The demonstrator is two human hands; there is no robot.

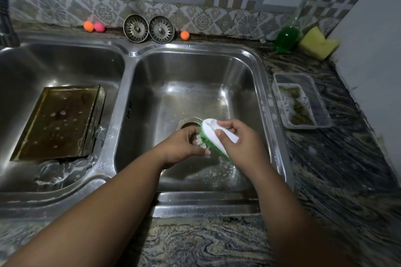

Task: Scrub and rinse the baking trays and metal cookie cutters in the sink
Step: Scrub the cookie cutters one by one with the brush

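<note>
Steel sink (pixel 265 84), right basin: right hand (pixel 240 143) grips brush (pixel 208 130); at its 9 o'clock, left hand (pixel 182 147) curls against the bristles, hold untellable. Tray (pixel 58 121) lies in the left basin.

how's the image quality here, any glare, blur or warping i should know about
Head view: dim overall, glare patches on the right basin; wide-angle warping bows the sink rim and tilts the bottle; the counter at the right edge smears into streaks; the brush, left hand and right hand look fairly sharp.
</note>
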